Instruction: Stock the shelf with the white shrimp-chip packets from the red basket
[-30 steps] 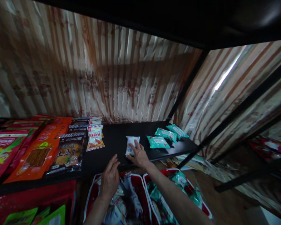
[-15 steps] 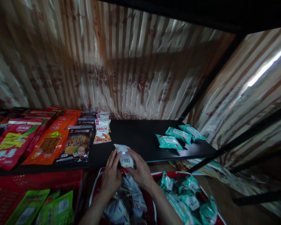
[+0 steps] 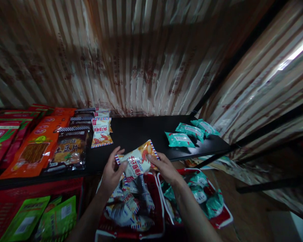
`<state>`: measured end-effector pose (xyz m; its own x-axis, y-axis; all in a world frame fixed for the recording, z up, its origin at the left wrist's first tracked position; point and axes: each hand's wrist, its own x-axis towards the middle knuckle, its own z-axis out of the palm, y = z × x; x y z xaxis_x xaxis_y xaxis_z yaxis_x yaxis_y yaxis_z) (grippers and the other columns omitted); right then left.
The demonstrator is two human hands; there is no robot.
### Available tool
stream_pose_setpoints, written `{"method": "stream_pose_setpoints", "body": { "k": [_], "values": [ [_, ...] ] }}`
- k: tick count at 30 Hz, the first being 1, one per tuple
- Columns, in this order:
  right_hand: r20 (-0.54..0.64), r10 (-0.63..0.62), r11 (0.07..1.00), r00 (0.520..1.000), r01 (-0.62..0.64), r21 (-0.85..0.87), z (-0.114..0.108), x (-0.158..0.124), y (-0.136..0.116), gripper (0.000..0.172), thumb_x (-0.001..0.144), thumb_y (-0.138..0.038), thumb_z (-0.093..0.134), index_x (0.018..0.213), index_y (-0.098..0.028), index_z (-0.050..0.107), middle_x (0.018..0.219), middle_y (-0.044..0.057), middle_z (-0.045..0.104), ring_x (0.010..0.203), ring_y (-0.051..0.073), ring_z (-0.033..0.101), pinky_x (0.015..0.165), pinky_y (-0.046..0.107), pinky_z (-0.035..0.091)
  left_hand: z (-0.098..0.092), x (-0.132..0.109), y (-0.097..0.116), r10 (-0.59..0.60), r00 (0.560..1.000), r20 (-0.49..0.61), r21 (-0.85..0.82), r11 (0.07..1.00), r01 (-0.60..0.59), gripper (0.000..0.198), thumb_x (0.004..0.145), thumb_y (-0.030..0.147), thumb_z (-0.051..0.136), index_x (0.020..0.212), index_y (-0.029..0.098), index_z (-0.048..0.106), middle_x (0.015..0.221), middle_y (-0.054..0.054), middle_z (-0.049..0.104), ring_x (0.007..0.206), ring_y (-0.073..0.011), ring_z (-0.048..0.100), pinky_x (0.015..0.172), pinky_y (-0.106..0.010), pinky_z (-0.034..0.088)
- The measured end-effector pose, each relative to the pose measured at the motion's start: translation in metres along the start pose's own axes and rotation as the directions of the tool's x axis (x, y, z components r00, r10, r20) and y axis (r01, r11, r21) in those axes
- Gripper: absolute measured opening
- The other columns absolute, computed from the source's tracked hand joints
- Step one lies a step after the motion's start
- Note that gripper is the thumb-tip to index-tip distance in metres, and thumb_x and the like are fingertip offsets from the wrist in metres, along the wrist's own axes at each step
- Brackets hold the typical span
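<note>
Both my hands hold one small white snack packet (image 3: 137, 163) with red, blue and orange print, face up, just in front of the black shelf (image 3: 146, 132). My left hand (image 3: 112, 171) pinches its left end and my right hand (image 3: 164, 168) grips its right end. Below them a red basket (image 3: 133, 232) holds several packets of the same kind. A matching packet (image 3: 101, 132) lies on the shelf to the left.
Three teal packets (image 3: 189, 132) lie at the shelf's right end. Dark, orange and red snack bags (image 3: 40, 144) fill the left part. A second red basket (image 3: 218, 220) holds teal packets. Green bags (image 3: 37, 218) sit lower left. A striped curtain hangs behind.
My right hand lifted the white packet off the shelf and both hands turned it over, so its printed face now shows. The view shifted down and left.
</note>
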<state>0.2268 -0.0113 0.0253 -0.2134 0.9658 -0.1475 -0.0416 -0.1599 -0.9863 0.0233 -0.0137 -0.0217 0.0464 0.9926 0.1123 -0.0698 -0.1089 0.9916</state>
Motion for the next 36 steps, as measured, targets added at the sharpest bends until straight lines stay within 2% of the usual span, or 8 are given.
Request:
{"method": "stream_pose_setpoints", "body": {
  "k": [3,6,10,13,16,23,28,36],
  "values": [
    [-0.001,0.026,0.999,1.000,-0.026,0.046,0.000,0.004,0.004,0.040,0.076,-0.057,0.062,0.079,-0.017,0.068,0.051,0.000,0.062,0.043,0.014,0.058,0.036,0.020,0.036,0.005,-0.001,0.004,-0.182,0.982,0.042,-0.203,0.961,0.187,0.070,0.077,0.046,0.062,0.135,0.017,0.037,0.109,-0.012,0.067,0.091,-0.0229,0.067,0.074,-0.032,0.054],
    [-0.061,0.042,0.996,0.997,-0.037,0.083,-0.002,0.008,0.006,0.042,0.072,-0.058,0.065,0.081,-0.017,0.068,0.054,0.000,0.063,0.041,0.013,0.057,0.034,0.020,0.038,0.007,0.001,0.007,-0.249,0.968,0.019,-0.243,0.938,0.247,0.066,0.072,0.047,0.067,0.127,0.017,0.046,0.098,-0.008,0.070,0.081,-0.0203,0.068,0.069,-0.029,0.053],
    [-0.129,0.056,0.992,0.990,-0.041,0.115,-0.006,0.011,0.008,0.043,0.067,-0.058,0.069,0.075,-0.016,0.069,0.057,-0.001,0.064,0.046,0.012,0.058,0.037,0.019,0.043,0.008,0.007,0.008,-0.261,0.963,-0.063,-0.293,0.927,0.232,0.063,0.069,0.045,0.070,0.122,0.018,0.050,0.100,-0.008,0.070,0.087,-0.0204,0.067,0.076,-0.031,0.052],
    [-0.152,0.054,0.988,0.987,-0.030,0.152,-0.007,0.013,0.010,0.043,0.065,-0.060,0.069,0.072,-0.017,0.069,0.059,0.000,0.065,0.048,0.011,0.057,0.037,0.018,0.043,0.009,0.013,0.008,-0.259,0.962,-0.091,-0.313,0.924,0.219,0.053,0.067,0.046,0.071,0.107,0.015,0.059,0.097,-0.008,0.070,0.088,-0.0217,0.067,0.080,-0.033,0.052],
    [-0.172,0.055,0.983,0.984,-0.023,0.184,-0.007,0.016,0.012,0.042,0.065,-0.060,0.070,0.074,-0.019,0.070,0.062,-0.001,0.066,0.049,0.011,0.057,0.037,0.018,0.044,0.010,0.017,0.006,-0.251,0.963,-0.101,-0.324,0.923,0.207,0.047,0.065,0.046,0.073,0.097,0.014,0.062,0.090,-0.007,0.071,0.086,-0.0218,0.067,0.078,-0.033,0.051],
    [-0.231,0.118,0.973,0.966,-0.066,0.222,-0.004,0.020,0.021,0.038,0.062,-0.056,0.073,0.070,-0.019,0.070,0.063,0.001,0.070,0.050,0.015,0.061,0.043,0.024,0.048,0.010,0.024,0.008,-0.258,0.950,-0.173,-0.340,0.921,0.189,0.047,0.064,0.048,0.074,0.093,0.013,0.064,0.082,-0.005,0.071,0.082,-0.0203,0.066,0.074,-0.030,0.051],
    [-0.309,0.160,0.937,0.938,-0.046,0.346,0.017,0.015,0.027,0.037,0.060,-0.053,0.074,0.071,-0.018,0.070,0.064,0.004,0.072,0.064,0.024,0.069,0.061,0.033,0.053,0.008,0.028,0.015,-0.309,0.938,-0.155,-0.465,0.861,0.207,0.047,0.055,0.042,0.081,0.089,0.013,0.065,0.081,-0.004,0.071,0.077,-0.0172,0.065,0.074,-0.028,0.050],
    [-0.336,0.206,0.838,0.919,0.012,0.545,0.054,0.001,0.042,0.038,0.066,-0.053,0.070,0.086,-0.020,0.070,0.082,0.005,0.075,0.082,0.025,0.069,0.067,0.031,0.051,0.012,0.033,0.012,-0.306,0.937,-0.169,-0.614,0.776,0.143,0.038,0.056,0.034,0.080,0.085,0.013,0.066,0.081,-0.005,0.071,0.079,-0.0150,0.064,0.078,-0.026,0.048]
  ]
}}
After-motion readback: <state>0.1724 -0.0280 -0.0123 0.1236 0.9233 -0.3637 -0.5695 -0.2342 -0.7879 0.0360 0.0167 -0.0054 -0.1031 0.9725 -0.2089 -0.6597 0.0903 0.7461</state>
